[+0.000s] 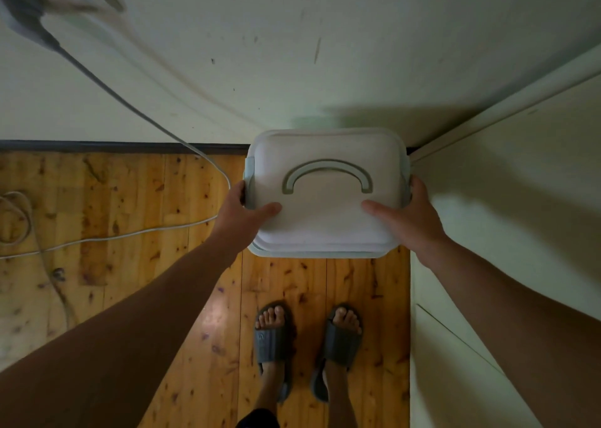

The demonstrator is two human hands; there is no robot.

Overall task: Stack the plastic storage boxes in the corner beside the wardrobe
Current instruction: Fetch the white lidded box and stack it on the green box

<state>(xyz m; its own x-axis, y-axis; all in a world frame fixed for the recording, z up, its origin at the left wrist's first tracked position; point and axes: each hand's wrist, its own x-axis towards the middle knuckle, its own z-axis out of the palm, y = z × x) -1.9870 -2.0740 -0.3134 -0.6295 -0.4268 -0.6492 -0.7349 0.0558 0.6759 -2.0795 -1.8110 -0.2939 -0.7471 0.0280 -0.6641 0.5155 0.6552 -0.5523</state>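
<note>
Closest to me I see two feet in grey slippers [274, 339] standing on the wooden floor [130, 200]. Two bare arms reach out from the bottom of the view. The left grip [242, 214] holds the left side of the storage box [325, 222]. Its thumb lies flat on the lid and its fingers curl round the edge. The right grip [413, 219] holds the right side the same way, thumb on top and fingers wrapped round the edge. The box is white plastic with round corners. I am looking straight down on its lid. A grey-blue curved handle [327, 174] lies flat in the lid. A grey-blue clip [248, 174] sits on the left side, just by the fingers, and I can see a bit of another one on the right. The lid is on, so I cannot tell what is inside. I also cannot tell if the box rests on the floor, on another box, or is lifted up. The box is in the corner, with the pale wardrobe [487, 216] just beside it on the right and the wall [292, 53] right behind it. A dark strip [97, 145] runs along the bottom of the wall. To the left, a white cable [130, 234] loops over the floor and goes up the wall to a blurry shape at the top left.
</note>
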